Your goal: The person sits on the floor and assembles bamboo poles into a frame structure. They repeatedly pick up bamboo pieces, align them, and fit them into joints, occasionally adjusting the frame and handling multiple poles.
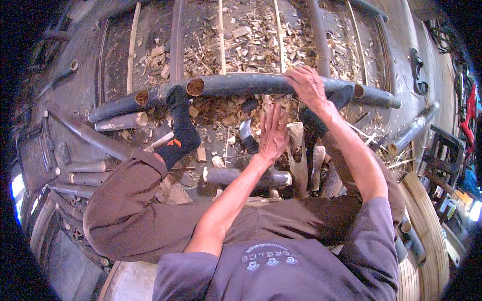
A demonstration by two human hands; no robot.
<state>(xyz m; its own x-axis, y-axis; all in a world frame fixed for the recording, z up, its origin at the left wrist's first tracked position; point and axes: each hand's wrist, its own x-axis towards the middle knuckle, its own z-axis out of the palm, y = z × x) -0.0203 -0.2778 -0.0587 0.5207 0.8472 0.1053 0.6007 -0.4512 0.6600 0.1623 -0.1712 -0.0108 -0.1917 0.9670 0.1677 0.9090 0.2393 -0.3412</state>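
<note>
A thick dark bamboo pole runs crosswise in front of me, forming the near side of a bamboo frame. My right hand lies over it right of centre, fingers bent down onto the pole beside the end of a thin pale slat. Its fingertips are partly hidden. Lower and further left, my left hand is held above the chips with its fingers stretched out, holding nothing. My feet in dark socks press against the pole on either side. A short bamboo piece lies below my left hand.
Wood chips cover the floor inside the frame. Pale-wood pieces lie between my legs. Cut bamboo lengths are piled left, another bamboo tube lies right. A dark strap and coiled pale strips are on the right.
</note>
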